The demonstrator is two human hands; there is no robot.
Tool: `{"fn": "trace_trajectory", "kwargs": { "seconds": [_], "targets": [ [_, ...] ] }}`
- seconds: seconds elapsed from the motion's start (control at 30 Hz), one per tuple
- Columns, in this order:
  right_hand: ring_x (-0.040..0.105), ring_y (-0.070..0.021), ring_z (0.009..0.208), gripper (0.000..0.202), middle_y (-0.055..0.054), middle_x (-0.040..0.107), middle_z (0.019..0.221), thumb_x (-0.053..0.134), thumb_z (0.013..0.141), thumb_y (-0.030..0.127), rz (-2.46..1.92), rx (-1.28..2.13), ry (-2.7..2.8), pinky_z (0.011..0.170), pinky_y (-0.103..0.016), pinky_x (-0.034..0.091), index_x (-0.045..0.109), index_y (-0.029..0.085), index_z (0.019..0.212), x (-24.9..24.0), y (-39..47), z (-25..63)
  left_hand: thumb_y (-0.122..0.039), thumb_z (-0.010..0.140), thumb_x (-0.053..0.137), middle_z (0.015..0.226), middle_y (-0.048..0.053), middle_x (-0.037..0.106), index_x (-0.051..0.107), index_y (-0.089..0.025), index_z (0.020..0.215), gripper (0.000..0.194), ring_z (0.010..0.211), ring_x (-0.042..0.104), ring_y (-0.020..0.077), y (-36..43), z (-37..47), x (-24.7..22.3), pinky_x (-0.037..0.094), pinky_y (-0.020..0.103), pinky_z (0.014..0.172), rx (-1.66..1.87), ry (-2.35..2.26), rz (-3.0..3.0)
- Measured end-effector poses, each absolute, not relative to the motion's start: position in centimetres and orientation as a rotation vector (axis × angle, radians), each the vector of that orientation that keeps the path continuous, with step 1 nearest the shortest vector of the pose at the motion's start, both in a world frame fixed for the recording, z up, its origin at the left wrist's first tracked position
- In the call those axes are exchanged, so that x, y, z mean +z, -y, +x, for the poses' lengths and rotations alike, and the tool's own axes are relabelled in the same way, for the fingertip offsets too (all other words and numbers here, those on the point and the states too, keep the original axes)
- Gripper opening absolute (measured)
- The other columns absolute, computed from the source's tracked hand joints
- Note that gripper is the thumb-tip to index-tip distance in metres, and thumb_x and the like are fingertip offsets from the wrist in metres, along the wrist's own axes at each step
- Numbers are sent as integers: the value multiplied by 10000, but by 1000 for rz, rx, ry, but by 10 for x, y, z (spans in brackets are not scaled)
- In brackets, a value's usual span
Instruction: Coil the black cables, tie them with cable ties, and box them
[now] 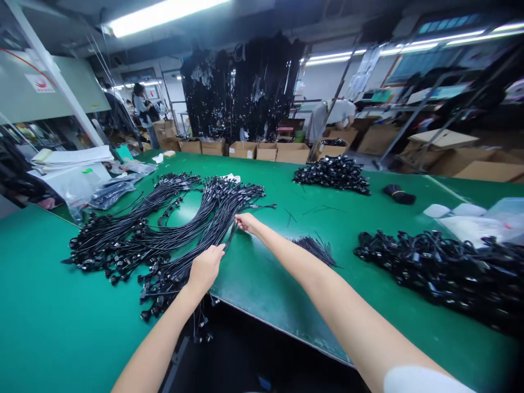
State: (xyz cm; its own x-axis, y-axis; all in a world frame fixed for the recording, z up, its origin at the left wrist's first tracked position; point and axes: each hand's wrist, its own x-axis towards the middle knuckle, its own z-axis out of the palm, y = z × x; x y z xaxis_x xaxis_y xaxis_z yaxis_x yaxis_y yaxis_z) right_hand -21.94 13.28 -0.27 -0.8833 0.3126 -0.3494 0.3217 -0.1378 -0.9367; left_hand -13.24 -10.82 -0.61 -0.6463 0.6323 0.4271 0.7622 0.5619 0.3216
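Bundles of black cables [216, 210] with small connectors lie fanned out on the green table [262, 284], left of centre. My left hand [207, 266] is closed on black cables at the near right edge of the bundles, close to the table's front edge. Farther forward, my right hand [245, 222] pinches the same cables beside the pile. Some connector ends hang over the table edge below my left hand. Right of my right forearm lies a small heap of thin black strips [314, 249], partly hidden by the arm.
A cable pile [332, 174] lies at the back and a larger one [446, 267] at the right, with a tied black bundle [399, 194] between. Plastic bags [110, 194] and papers are at the left. Cardboard boxes [292, 153] line the far side. People work in the background.
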Motion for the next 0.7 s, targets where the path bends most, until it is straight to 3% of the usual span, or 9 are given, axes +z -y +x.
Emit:
{"fn": "trace_trajectory", "kwargs": {
  "seconds": [0.13,0.2,0.27,0.33,0.43,0.57,0.7],
  "targets": [
    [444,-47,496,228,29,527,706,509,980,328,523,-2536,-2110,445,-159,400,563,124,893,71,-144,-216,-265,956,436,1179,69,663,605,-193,1190,297,1048,629,208,126,-145,36,478,314,930,-1027,2569,-1020],
    [392,-34,454,232,44,500,653,503,975,316,294,-2687,-2108,419,-139,369,536,148,819,112,-148,-208,-286,943,437,1029,43,699,635,-204,1084,256,914,654,187,143,-152,48,495,297,853,-1175,2621,-918],
    [424,-31,473,205,44,529,669,566,933,320,59,-2794,-2074,447,-127,406,532,170,798,146,-146,-196,-322,947,408,832,16,680,637,-207,958,256,759,635,165,161,-154,53,491,275,755,-1251,2670,-875],
    [485,-31,522,187,41,579,733,650,873,327,-131,-2872,-2050,497,-124,454,544,184,816,169,-140,-181,-352,949,403,774,5,647,616,-206,887,266,725,609,155,177,-150,53,476,265,731,-1286,2679,-878],
    [515,-38,534,194,25,608,748,683,838,308,-170,-2892,-2228,501,-134,467,551,172,795,178,-135,-158,-340,943,435,852,20,660,616,-201,892,234,791,608,159,188,-131,54,466,275,776,-1321,2632,-901],
    [508,-76,492,158,-9,588,647,658,802,227,199,-2721,-2643,465,-194,450,570,148,697,167,-148,-125,-320,957,435,802,33,661,623,-186,962,231,824,635,168,188,-93,68,483,287,809,-1511,2431,-1104],
    [488,-88,523,69,-14,560,692,629,767,213,339,-2917,-2725,496,-240,419,599,191,708,166,-170,-58,-342,976,388,820,39,657,606,-189,1046,275,724,625,151,190,-73,80,495,275,731,-1385,2438,-1216]
  ]
}}
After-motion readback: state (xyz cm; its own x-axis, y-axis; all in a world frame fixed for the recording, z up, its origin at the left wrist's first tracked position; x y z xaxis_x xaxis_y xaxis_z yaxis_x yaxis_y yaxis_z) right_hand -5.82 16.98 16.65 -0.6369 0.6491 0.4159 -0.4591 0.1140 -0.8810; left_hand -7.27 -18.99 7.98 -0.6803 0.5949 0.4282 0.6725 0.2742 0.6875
